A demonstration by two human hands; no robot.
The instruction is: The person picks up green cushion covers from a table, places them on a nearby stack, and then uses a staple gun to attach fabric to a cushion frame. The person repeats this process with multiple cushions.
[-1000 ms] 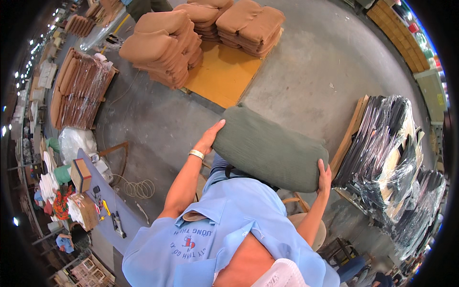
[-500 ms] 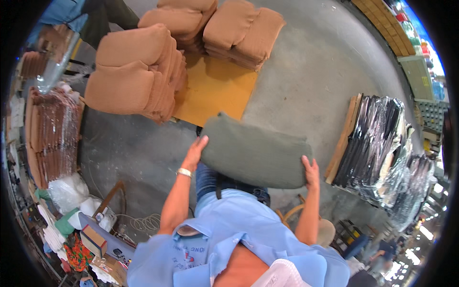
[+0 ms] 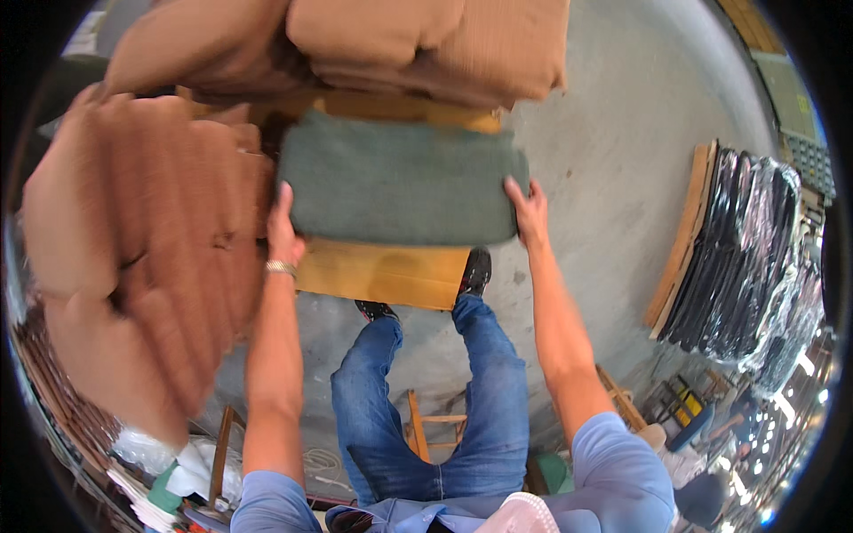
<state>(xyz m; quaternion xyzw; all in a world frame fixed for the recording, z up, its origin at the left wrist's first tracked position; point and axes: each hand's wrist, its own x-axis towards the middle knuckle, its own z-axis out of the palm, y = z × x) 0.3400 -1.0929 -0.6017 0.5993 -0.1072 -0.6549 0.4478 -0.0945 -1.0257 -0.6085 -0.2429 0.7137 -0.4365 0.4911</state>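
A grey-green, rectangular padded fabric piece [image 3: 400,182] is stretched between my two hands, above a yellow-brown board [image 3: 382,277]. Its left end is gripped by my left hand [image 3: 283,226], thumb on top and other fingers mostly hidden. On the opposite end, my right hand [image 3: 530,213] holds the edge with its thumb on the upper face. A tall stack of brown padded pieces [image 3: 169,240] rises close beside my left hand. More brown padded pieces [image 3: 382,35] are stacked on the far part of the board, beyond the grey-green one.
A plastic-wrapped stack of black pieces [image 3: 733,258] stands on the floor at the right against a wooden plank [image 3: 680,240]. My shoes [image 3: 476,271] are at the board's near edge. A wooden stool [image 3: 431,426] shows between my legs; plastic and cloths [image 3: 182,471] lie at lower left.
Both hands have carried the grey-green piece forward and left, from over my legs to over the board. My arms are stretched out further, and the brown stacks appear much nearer.
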